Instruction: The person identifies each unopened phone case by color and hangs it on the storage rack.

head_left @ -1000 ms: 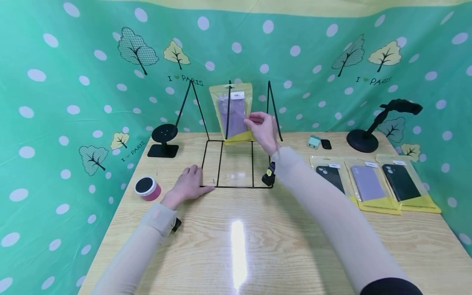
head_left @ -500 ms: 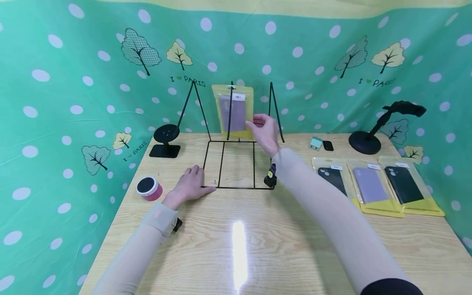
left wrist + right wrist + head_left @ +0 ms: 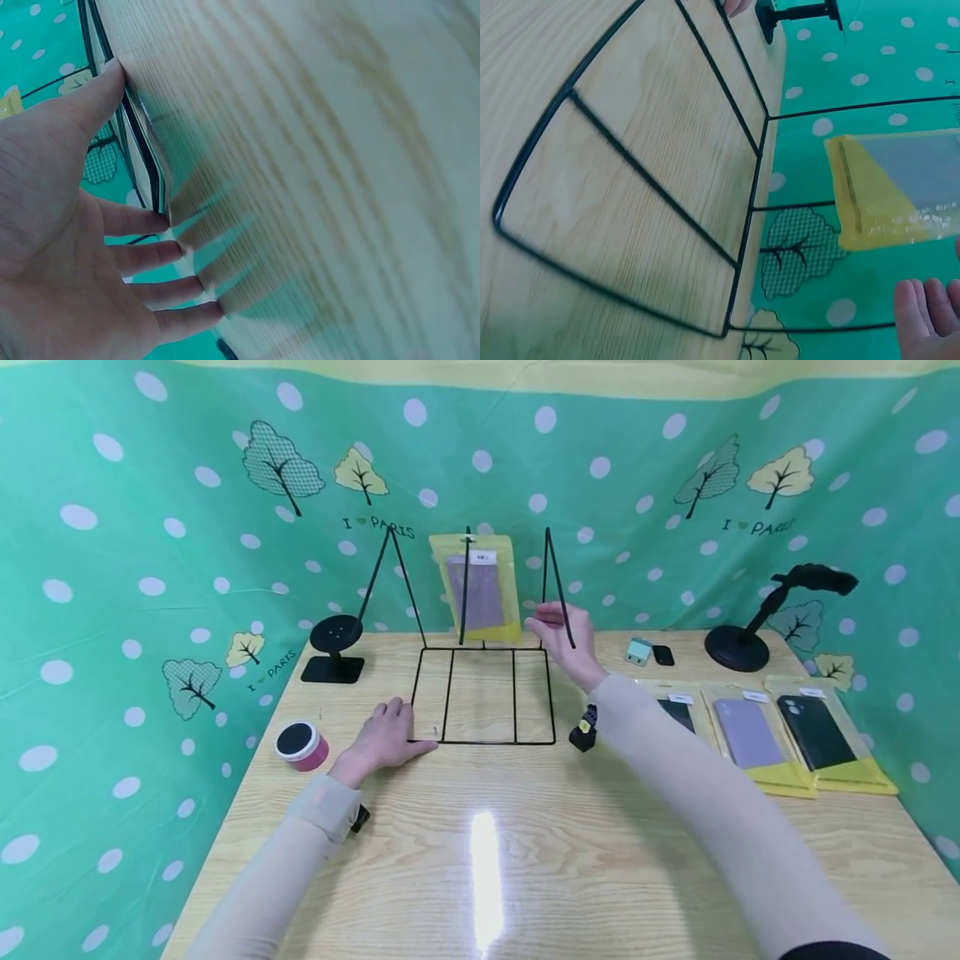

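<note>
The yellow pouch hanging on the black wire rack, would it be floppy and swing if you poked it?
Probably. The pouch looks like thin plastic film hanging from one hook on the rack, so a poke would likely make it swing. The phone case inside probably keeps its middle fairly flat. It looks light and glossy, so maybe slippery. The right hand is beside it, not touching.

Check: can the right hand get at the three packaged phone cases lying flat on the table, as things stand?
Probably yes. The right hand is open and holds nothing, beside the wire rack; the three packaged cases lie flat, uncovered, on that arm's side of the table.
</note>
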The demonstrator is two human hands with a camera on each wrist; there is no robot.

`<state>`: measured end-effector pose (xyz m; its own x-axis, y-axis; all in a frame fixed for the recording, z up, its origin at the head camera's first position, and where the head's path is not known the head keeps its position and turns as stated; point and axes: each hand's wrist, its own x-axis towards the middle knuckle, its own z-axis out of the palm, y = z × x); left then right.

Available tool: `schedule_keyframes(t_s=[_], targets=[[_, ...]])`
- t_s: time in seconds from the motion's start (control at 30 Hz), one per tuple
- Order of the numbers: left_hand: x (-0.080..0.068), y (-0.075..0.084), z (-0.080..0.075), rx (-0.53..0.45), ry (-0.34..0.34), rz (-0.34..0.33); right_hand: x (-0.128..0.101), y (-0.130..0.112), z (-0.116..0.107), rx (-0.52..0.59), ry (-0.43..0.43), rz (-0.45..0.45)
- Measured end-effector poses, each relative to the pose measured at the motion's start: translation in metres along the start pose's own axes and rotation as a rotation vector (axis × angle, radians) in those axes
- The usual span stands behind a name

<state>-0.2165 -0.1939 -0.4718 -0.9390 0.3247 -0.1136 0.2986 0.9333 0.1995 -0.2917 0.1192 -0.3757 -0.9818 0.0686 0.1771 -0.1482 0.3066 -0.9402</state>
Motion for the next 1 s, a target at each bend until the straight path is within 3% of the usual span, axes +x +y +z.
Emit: schedule_keyframes(t_s=[0.2,0.43,0.67,1.0], targets=[[0.000,0.000,-0.002,0.009,-0.004,-0.015,-0.012,0.004,-0.025,-0.027,-0.044,0.000],[0.000,0.002,0.000,-0.009,-0.002,-0.013,-0.030,0.012,-0.053,0.032,-0.085,0.048],[-0.001,0.005,0.001,-0.014,-0.009,-0.017,-0.050,0.025,-0.084,-0.159,-0.142,0.012],[0.000,0.005,-0.002,-0.014,-0.006,-0.016,-0.074,0.040,-0.122,-0.359,-0.280,0.123]])
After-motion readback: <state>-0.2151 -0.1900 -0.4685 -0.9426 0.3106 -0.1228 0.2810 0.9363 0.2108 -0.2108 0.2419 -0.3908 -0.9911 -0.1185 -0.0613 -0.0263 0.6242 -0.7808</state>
